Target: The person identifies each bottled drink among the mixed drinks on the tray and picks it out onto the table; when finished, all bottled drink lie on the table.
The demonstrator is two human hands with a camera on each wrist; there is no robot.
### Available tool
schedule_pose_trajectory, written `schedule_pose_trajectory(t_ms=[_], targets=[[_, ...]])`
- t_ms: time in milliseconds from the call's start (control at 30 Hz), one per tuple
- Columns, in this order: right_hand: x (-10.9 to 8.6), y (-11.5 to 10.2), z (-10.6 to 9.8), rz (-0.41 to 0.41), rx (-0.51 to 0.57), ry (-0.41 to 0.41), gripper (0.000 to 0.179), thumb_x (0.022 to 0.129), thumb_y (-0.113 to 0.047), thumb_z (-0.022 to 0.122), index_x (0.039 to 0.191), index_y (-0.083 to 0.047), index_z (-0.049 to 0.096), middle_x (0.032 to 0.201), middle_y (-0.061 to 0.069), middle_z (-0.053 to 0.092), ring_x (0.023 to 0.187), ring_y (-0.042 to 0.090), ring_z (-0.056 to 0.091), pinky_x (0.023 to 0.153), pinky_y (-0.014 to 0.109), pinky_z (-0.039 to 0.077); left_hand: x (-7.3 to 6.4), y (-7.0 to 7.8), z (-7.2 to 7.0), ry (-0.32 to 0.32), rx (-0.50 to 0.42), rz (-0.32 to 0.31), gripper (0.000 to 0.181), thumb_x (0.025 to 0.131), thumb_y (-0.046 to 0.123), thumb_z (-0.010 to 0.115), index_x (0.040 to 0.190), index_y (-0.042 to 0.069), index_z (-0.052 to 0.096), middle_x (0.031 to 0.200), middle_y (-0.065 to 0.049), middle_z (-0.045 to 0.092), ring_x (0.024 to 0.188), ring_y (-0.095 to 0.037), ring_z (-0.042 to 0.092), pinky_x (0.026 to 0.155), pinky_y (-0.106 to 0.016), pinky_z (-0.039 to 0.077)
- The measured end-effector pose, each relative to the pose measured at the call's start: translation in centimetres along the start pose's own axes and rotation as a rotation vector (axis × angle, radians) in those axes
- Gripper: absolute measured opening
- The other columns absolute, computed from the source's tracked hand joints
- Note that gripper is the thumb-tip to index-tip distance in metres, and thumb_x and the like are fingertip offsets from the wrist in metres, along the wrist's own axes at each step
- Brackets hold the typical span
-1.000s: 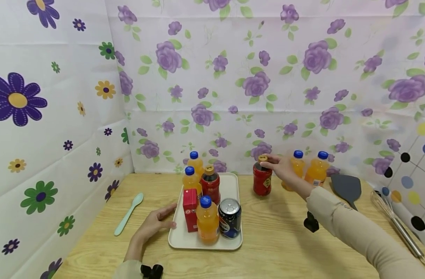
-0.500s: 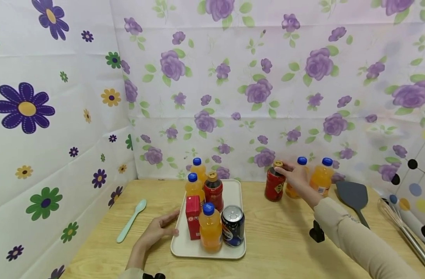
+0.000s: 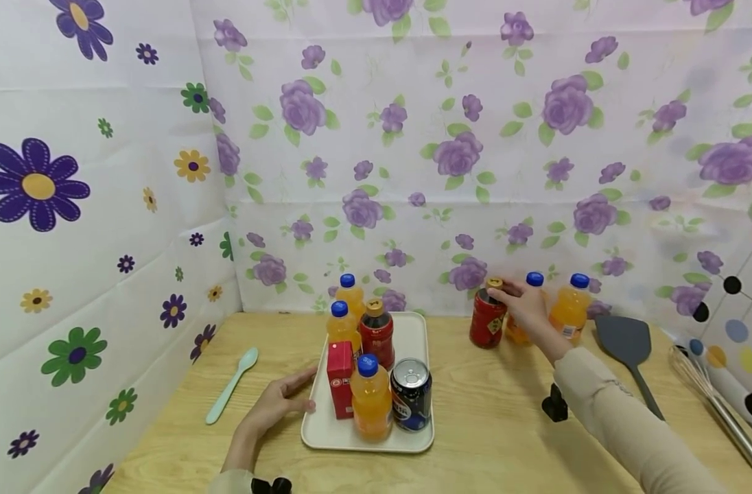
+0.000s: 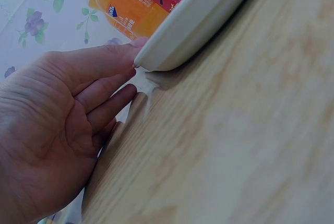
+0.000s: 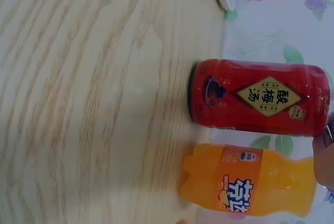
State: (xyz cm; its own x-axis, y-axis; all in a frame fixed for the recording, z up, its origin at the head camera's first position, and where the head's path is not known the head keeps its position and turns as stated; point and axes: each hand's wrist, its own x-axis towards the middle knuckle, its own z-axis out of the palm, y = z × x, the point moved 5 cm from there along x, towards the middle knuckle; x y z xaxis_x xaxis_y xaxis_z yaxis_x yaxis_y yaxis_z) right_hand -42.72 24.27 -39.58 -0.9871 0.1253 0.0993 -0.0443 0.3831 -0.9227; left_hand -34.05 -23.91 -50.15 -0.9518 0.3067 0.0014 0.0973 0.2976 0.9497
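My right hand (image 3: 527,309) pinches the top of a red plum-drink bottle (image 3: 488,322) with a gold cap, upright on the table right of the tray. In the right wrist view its red label (image 5: 255,97) shows beside an orange soda bottle (image 5: 248,179). My left hand (image 3: 277,403) touches the left rim of the cream tray (image 3: 409,336) with extended fingers, as the left wrist view confirms. On the tray stand a red carton (image 3: 340,384), a dark soda can (image 3: 411,398), another red bottle (image 3: 377,339) and several orange soda bottles (image 3: 371,405).
A second orange soda bottle (image 3: 569,309) stands at the back right. Beyond it lie a grey spatula (image 3: 624,341) and a metal whisk (image 3: 722,408). Left of the tray is a pale green spoon (image 3: 231,386). Flowered cloth (image 3: 413,171) hangs behind the wooden table (image 3: 475,425).
My right hand has moved the red bottle rightward, up close to the orange soda bottles, where it has stayed over the last half second. The left hand keeps its place at the tray.
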Motion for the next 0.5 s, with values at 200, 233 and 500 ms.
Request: schedule_pose_trajectory(t_ms=[200, 233, 500], targets=[[-0.1, -0.6, 0.0, -0.007, 0.045, 0.004, 0.067, 0.093, -0.040, 0.063, 0.148, -0.008, 0.042, 0.149, 0.018, 0.047, 0.139, 0.034, 0.045, 0.116, 0.048, 0.039, 0.2, 0.0, -0.2, -0.005, -0.009, -0.025, 0.072, 0.082, 0.012, 0.076, 0.145, 0.002, 0.043, 0.154, -0.019, 0.039, 0.146, -0.039, 0.029, 0.121, -0.056, 0.022], [-0.1, -0.8, -0.1, -0.011, 0.047, 0.012, 0.066, 0.093, -0.039, 0.063, 0.148, -0.008, 0.042, 0.149, 0.018, 0.047, 0.138, 0.033, 0.045, 0.115, 0.047, 0.039, 0.2, 0.0, -0.2, -0.002, -0.008, -0.028, 0.072, 0.082, 0.012, 0.076, 0.145, 0.002, 0.044, 0.154, -0.019, 0.039, 0.146, -0.039, 0.030, 0.121, -0.056, 0.022], [-1.1, -4.7, 0.1, -0.085, 0.120, 0.211, 0.060, 0.090, -0.052, 0.061, 0.137, -0.016, 0.056, 0.139, 0.004, 0.060, 0.123, 0.013, 0.060, 0.093, 0.013, 0.052, 0.2, 0.0, -0.2, 0.007, -0.011, -0.025, 0.072, 0.081, 0.012, 0.076, 0.145, 0.003, 0.045, 0.154, -0.018, 0.040, 0.146, -0.038, 0.030, 0.121, -0.055, 0.022]])
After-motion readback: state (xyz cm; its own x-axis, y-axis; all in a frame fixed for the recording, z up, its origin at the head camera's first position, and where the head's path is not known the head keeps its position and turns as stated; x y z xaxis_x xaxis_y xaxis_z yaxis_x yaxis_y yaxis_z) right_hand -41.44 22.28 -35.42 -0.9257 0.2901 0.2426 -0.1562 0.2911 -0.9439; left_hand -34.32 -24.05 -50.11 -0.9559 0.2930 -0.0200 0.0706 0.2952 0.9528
